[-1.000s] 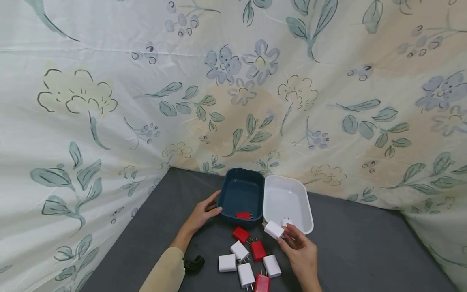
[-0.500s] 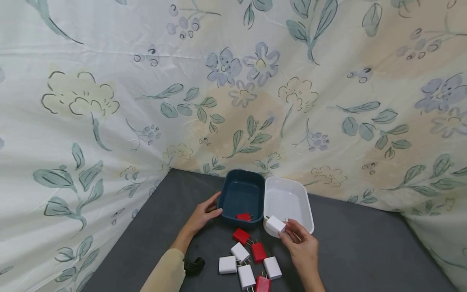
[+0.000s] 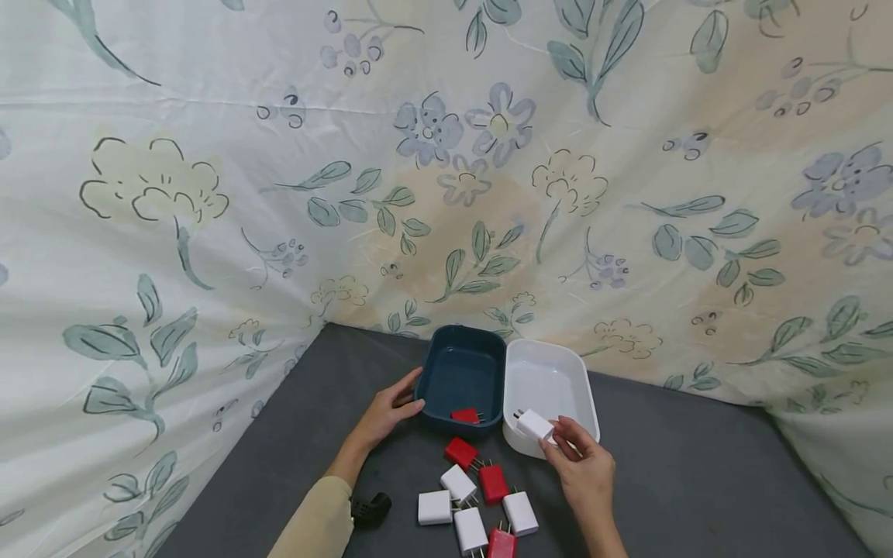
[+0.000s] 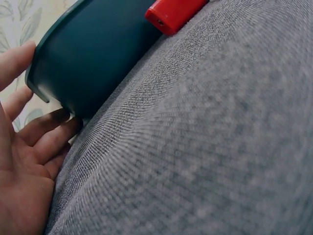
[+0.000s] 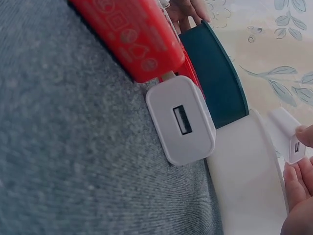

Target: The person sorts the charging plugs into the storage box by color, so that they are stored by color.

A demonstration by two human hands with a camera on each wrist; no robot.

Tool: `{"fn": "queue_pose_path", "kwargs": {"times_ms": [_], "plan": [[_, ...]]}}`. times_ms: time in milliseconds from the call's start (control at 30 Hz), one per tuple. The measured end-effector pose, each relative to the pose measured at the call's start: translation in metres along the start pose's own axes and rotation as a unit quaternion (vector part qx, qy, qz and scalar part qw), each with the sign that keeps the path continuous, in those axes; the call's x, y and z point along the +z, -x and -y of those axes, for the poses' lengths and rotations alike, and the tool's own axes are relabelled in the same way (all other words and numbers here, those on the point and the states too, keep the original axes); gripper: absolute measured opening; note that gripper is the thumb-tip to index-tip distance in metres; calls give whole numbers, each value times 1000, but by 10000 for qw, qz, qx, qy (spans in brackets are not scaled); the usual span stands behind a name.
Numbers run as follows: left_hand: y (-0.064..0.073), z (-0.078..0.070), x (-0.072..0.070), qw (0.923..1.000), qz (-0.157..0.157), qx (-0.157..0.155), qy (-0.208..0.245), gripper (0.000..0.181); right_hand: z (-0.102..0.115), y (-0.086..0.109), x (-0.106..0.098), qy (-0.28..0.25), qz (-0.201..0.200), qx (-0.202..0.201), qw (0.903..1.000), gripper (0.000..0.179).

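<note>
My right hand [image 3: 584,459] pinches a white plug-in charger [image 3: 536,425] between thumb and fingers, over the near rim of a white bin [image 3: 547,376]. The charger's prongs point left, and its USB port shows in the right wrist view. My left hand [image 3: 380,418] touches the near left corner of a dark blue bin [image 3: 460,372], thumb by the rim and fingers against the side wall. One red charger [image 3: 465,416] lies inside the blue bin. The near part of the white bin's inside is hidden behind the held charger.
In front of the bins, several white chargers [image 3: 436,508] and red chargers [image 3: 494,482] lie loosely grouped on the dark grey cloth [image 3: 698,465]. A black curved object [image 3: 372,509] is beside the left sleeve. Behind the bins hangs a floral curtain [image 3: 481,232].
The right hand has carried the white charger slightly right and up over the white bin's near rim. A white charger seen inside that bin earlier is now hidden. The left hand stays put.
</note>
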State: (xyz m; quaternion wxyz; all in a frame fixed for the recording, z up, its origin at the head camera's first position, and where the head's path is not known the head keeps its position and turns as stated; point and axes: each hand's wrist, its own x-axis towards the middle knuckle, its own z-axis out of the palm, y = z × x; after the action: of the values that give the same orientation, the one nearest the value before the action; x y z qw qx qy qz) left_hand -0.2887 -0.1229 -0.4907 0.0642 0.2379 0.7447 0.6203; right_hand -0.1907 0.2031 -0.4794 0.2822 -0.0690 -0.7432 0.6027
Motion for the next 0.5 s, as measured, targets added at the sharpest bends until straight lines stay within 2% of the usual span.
{"fn": "queue_pose_path", "kwargs": {"times_ms": [500], "plan": [[2,-4,0,9999,14,-83,-68,66,-6,-11,0,177,-212,-166,9995,49]]}}
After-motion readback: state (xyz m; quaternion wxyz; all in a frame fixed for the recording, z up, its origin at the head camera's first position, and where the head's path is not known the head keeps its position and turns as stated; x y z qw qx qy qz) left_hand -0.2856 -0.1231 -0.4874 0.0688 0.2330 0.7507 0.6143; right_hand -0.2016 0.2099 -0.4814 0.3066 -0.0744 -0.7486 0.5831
